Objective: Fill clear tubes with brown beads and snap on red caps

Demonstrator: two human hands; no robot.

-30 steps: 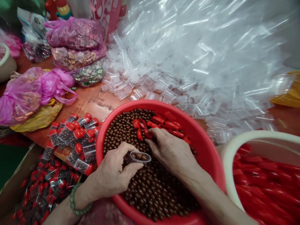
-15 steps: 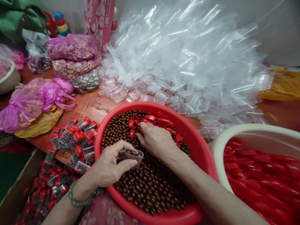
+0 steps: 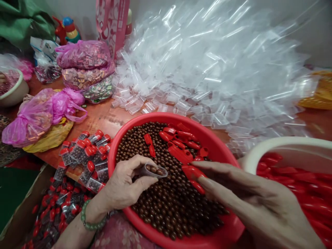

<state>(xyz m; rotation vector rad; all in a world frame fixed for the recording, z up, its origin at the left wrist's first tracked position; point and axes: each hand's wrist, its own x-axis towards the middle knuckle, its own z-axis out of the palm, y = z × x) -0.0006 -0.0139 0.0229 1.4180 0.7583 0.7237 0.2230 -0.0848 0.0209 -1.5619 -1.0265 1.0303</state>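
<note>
My left hand (image 3: pixel 129 181) pinches a small clear plastic container (image 3: pixel 155 170) by its sides, tilted over the red basin (image 3: pixel 116 138). Several round brown balls (image 3: pixel 151 168) show in its open mouth. Brown balls (image 3: pixel 166 204) of the same kind fill the basin. At the right side of the basin, my right hand (image 3: pixel 249 197) has its thumb and forefinger on a red plastic cap (image 3: pixel 193 171). More red caps (image 3: pixel 181 155) lie close by on the balls, and two others (image 3: pixel 149 145) rest nearer the middle.
Filled containers with red lids (image 3: pixel 85 148) lie left of the basin, and more (image 3: pixel 57 204) are in a box below. Behind rises a big heap of clear empty containers (image 3: pixel 207 69). A pale tub (image 3: pixel 251 159) of red caps stands right; pink bags (image 3: pixel 83 55) sit back left.
My right hand has drawn back rightward from the caps at the basin's far side, a red cap at its fingertips. My left hand has shifted slightly right, tipping the container further. The view has turned slightly.
</note>
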